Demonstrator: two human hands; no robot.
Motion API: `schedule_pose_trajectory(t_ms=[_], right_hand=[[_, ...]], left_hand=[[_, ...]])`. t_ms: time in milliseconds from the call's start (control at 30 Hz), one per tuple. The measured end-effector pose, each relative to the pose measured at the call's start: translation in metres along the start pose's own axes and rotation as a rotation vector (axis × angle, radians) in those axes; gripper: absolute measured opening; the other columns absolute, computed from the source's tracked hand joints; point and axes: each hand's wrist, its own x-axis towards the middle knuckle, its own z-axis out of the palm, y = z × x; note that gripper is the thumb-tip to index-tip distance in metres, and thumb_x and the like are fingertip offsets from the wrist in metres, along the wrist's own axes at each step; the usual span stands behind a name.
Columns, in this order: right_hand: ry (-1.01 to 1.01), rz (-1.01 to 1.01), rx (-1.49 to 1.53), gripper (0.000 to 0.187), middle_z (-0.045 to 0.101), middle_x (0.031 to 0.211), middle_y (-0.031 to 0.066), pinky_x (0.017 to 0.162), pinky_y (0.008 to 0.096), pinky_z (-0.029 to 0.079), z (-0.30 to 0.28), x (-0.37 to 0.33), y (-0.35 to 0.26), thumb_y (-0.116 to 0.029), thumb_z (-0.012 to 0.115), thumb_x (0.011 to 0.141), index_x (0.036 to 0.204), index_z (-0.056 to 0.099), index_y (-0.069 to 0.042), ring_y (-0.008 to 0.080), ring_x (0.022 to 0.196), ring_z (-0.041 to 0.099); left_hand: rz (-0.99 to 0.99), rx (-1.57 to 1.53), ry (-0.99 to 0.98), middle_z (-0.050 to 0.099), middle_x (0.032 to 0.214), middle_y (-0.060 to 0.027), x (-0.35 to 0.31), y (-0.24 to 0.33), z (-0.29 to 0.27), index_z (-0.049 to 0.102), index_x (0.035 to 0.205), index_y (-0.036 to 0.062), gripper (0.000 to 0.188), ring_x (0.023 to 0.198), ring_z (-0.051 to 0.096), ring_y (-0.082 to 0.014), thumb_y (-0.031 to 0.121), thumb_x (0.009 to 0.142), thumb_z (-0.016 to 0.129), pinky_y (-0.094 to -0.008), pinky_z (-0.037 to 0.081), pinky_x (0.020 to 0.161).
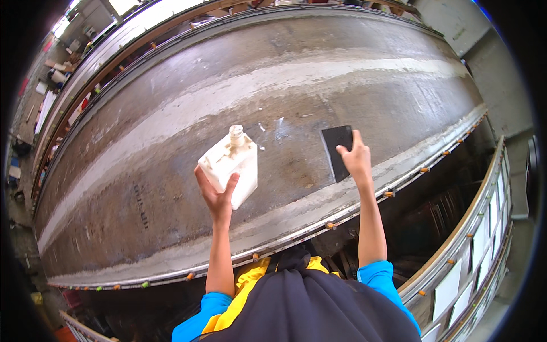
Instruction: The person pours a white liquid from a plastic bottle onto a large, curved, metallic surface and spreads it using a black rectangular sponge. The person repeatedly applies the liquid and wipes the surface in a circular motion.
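My left hand (216,194) is closed round the lower part of a white plastic bottle (245,166). The bottle is boxy, with a short uncapped-looking neck pointing away from me. It is held tilted above a long brown table (171,188). Farther right, my right hand (357,159) grips the right edge of a flat black rectangular pad (339,149). A pale line runs along the pad's left edge, and the pad lies on or just over the table surface. A few small white spots and a wet-looking smear show between the bottle and the pad.
Pale grey bands run lengthwise along the table. Orange and green knobs line its near metal edge (330,226). At the lower right stands another long frame (456,256) with white panels on its side. Stacked clutter (57,74) fills the far left, and a grey wall (504,80) rises at the right.
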Motion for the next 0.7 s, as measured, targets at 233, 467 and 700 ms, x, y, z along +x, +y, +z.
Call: schedule_pose_trajectory(t_ms=[233,467,700], right_hand=[[0.172,0.041,-0.560,0.038,0.062,0.074,0.0162,0.062,0.0399,0.049,0.012,0.010,0.040,-0.009,0.056,0.078,0.114,0.046,-0.007,0.0313,0.069,0.063],[-0.070,-0.463,-0.383,0.020,0.061,0.070,0.0101,0.054,0.0352,0.049,0.084,-0.049,-0.083,-0.010,0.054,0.082,0.101,0.047,-0.007,0.0232,0.061,0.061],[0.175,-0.132,-0.521,0.019,0.060,0.067,0.0109,0.053,0.0350,0.048,0.056,0.006,-0.031,-0.010,0.052,0.082,0.101,0.049,-0.007,0.0253,0.061,0.061]], left_hand=[[-0.034,-0.017,-0.121,0.045,0.109,-0.0071,0.014,-0.003,0.016,0.039,0.120,0.0068,0.063,0.104,0.048,-0.0206,0.025,0.072,0.075,-0.0337,0.041,0.088],[-0.059,0.058,-0.057,0.046,0.110,-0.0078,0.029,0.005,0.011,0.039,0.121,0.0073,0.062,0.103,0.049,-0.0208,0.024,0.073,0.074,-0.0333,0.043,0.088],[-0.076,0.071,0.009,0.048,0.109,-0.0077,0.031,0.004,-0.011,0.038,0.122,0.0070,0.065,0.103,0.050,-0.0196,0.026,0.072,0.075,-0.0323,0.044,0.087]])
